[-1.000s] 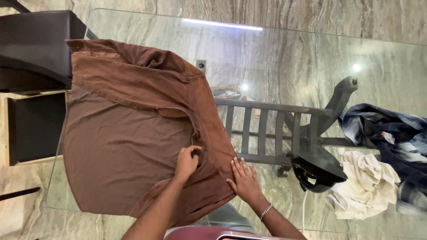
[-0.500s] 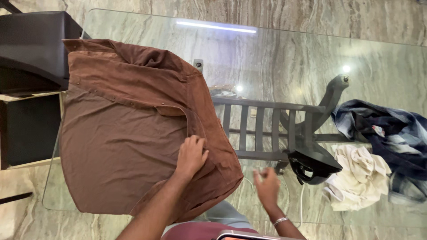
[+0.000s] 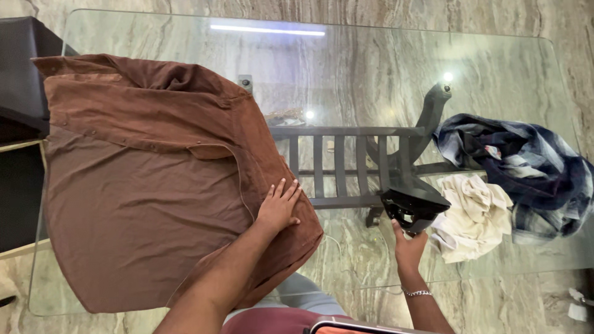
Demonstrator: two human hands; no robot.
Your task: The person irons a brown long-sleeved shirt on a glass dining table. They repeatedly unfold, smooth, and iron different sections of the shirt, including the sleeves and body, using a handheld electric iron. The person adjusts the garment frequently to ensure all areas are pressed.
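Note:
A brown button-up shirt (image 3: 142,185) lies spread on the glass table (image 3: 371,68), its collar toward the far left. My left hand (image 3: 279,207) rests flat on the shirt's right edge with the fingers spread, pressing the cloth down. A black clothes iron (image 3: 413,207) stands on the glass to the right of the shirt. My right hand (image 3: 408,247), a bracelet on its wrist, reaches up from below and its fingers touch the iron's handle. The iron hides the fingertips, so I cannot tell whether they close around it.
A crumpled cream cloth (image 3: 473,216) lies just right of the iron, with a heap of blue plaid clothing (image 3: 520,167) behind it. A dark wooden chair (image 3: 346,164) shows through the glass. A black seat (image 3: 25,68) stands at the far left.
My right hand left the shirt's edge and swung right to the iron. My left hand went from pinching the shirt to lying flat on it. The view shifted right.

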